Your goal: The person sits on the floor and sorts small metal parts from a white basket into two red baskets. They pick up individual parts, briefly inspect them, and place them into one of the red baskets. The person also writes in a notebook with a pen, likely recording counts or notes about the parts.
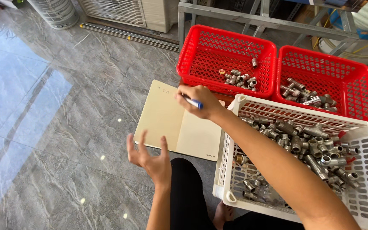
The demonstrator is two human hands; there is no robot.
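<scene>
My right hand [201, 101] is closed around a blue-capped pen [192, 102] and hovers over the upper right part of an open cream-paged notebook [167, 121] that lies on the grey tiled floor. My left hand [150, 157] is held open with fingers spread, palm up, just above the notebook's lower left edge, holding nothing. My right forearm crosses over a white plastic basket [231, 140] filled with several metal pipe fittings [303, 145].
Two red plastic baskets [192, 51] [367, 89] stand behind the notebook, each with several metal fittings inside. A metal frame [252, 19] and an appliance casing stand further back. My dark-trousered leg and bare foot [222, 213] are below the notebook.
</scene>
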